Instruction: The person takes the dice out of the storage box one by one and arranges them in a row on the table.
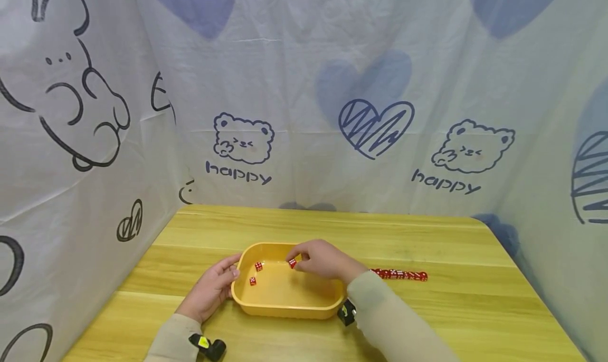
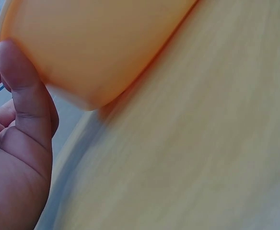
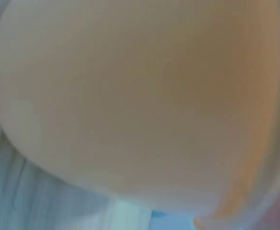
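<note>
A yellow plastic tray [image 1: 285,294] with rounded corners sits on the table in the head view. My left hand [image 1: 210,289] grips its left rim, and the left wrist view shows the thumb [image 2: 22,72] against the tray wall. Over the inside of the tray, my right hand [image 1: 324,260] pinches a red die [image 1: 292,264] with white pips between thumb and fingers. Two more red dice lie in the tray's left part, one die [image 1: 258,266] farther back and another die [image 1: 253,281] nearer. The right wrist view is blurred and mostly filled by the tray [image 3: 130,105].
To the right of the tray, a row of several red dice [image 1: 401,275] lies on the wooden table [image 1: 451,309], its left end hidden behind the right forearm. White printed curtains [image 1: 304,156] hang behind the table and along both sides.
</note>
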Demonstrator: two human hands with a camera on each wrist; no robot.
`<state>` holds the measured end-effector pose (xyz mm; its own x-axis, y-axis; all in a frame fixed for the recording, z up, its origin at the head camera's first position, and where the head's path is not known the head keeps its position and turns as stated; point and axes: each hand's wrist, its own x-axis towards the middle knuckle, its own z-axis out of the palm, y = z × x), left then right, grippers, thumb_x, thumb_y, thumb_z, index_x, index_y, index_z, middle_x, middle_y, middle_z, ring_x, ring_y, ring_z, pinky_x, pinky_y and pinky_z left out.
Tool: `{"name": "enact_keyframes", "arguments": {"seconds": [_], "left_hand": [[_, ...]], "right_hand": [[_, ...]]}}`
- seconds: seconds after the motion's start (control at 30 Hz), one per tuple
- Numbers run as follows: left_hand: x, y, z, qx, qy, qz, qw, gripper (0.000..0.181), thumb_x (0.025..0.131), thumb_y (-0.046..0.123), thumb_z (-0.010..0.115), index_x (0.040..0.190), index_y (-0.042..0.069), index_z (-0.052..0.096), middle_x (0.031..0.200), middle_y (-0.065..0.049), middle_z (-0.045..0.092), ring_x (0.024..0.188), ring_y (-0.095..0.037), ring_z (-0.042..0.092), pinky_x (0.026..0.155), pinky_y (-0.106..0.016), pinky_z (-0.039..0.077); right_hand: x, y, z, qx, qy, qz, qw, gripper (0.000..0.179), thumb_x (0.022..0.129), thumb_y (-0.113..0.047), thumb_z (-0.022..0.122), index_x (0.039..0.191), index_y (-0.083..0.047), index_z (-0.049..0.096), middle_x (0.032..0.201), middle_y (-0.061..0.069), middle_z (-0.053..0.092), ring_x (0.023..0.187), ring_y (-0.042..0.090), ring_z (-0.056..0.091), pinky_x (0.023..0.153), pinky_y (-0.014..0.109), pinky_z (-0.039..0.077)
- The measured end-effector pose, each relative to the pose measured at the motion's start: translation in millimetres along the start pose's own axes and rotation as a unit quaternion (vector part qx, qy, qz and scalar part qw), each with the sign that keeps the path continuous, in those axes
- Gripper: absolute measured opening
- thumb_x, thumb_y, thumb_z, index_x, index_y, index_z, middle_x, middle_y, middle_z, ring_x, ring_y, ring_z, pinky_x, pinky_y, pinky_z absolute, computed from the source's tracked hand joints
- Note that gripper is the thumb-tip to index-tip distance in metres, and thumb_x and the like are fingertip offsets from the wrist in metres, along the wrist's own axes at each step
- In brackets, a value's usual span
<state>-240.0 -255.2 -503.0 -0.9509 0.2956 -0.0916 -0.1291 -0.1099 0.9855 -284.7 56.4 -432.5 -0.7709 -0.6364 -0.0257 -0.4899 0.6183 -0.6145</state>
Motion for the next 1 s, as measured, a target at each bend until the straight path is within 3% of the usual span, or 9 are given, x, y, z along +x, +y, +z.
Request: {"name": "enact_keyframes", "arguments": {"seconds": [0.2,0.6,1.0], "left_hand": [[0.3,0.5,-0.7,0.001,-0.002,-0.002,1.0,0.061,0.106,0.014,0.054,0.157,-0.003,0.025,0.117,-0.018,0.053,0.091,-0.019,0.063,0.074,-0.03,0.059],[0.0,3.5,0.5,0.006,0.006,-0.007,0.9999,0.059,0.106,0.012,0.052,0.157,-0.003,0.026,0.115,-0.018,0.052,0.091,-0.02,0.062,0.074,-0.031,0.06],[0.1,4.5,0.3,0.004,0.009,-0.013,0.9999,0.059,0.106,0.012,0.053,0.157,-0.003,0.027,0.117,-0.018,0.052,0.093,-0.021,0.063,0.075,-0.032,0.06]], "right_hand": [[-8.2,5.0,-10.6,0.005,0.01,0.008,0.9999,0.026,0.097,-0.024,0.068,0.122,-0.02,0.074,0.069,-0.004,0.051,0.061,0.011,0.044,0.056,0.026,0.04],[-28.1,18.6,-29.7,0.033,0.026,0.042,0.9982,0.026,0.098,-0.021,0.067,0.123,-0.022,0.073,0.068,0.001,0.047,0.051,0.014,0.04,0.044,0.027,0.036],[-54.7,36.9,-46.8,0.01,0.064,0.047,0.9968,0.024,0.097,-0.019,0.066,0.12,-0.021,0.074,0.067,-0.003,0.049,0.058,0.012,0.043,0.054,0.027,0.039]]}}
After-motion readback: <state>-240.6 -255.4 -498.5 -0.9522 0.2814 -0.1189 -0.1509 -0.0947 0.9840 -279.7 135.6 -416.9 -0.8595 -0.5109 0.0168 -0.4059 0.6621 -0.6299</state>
